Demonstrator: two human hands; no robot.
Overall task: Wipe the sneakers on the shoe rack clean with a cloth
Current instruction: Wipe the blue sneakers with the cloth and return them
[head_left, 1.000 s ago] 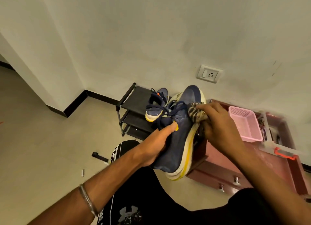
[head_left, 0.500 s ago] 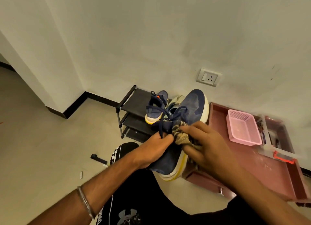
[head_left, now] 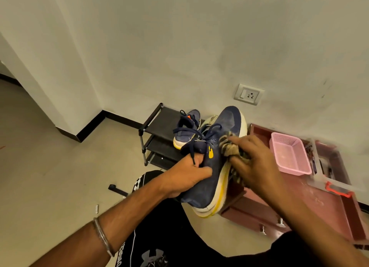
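A: Entry, head view. Left hand (head_left: pixel 185 177) grips the navy sneaker (head_left: pixel 213 159) at its collar, fingers curled round the rim, a lace end hanging over them. Sneaker is held in the air, toe pointing away and up toward the wall, white and yellow sole facing right.

B: Right hand (head_left: pixel 253 165)?

A: Fingers curled over the striped cloth (head_left: pixel 229 147), pressing it on the sneaker's upper just right of the yellow logo. Half a second ago the cloth sat lower, near the laces by the left hand; it is now further up toward the toe. The sneaker has also tipped, showing more of its sole.

B: Second sneaker?

A: The other navy sneaker (head_left: pixel 185 129) stands on the top shelf of the black shoe rack (head_left: pixel 157 121), unmoved. A pale shoe seems to lie behind it, mostly hidden, so not certain.

B: Surroundings?

A: Pink basket (head_left: pixel 289 157) rests on the reddish worktop (head_left: pixel 319 202) to the right; wall socket (head_left: pixel 249 94) above. Edges there are blurred.
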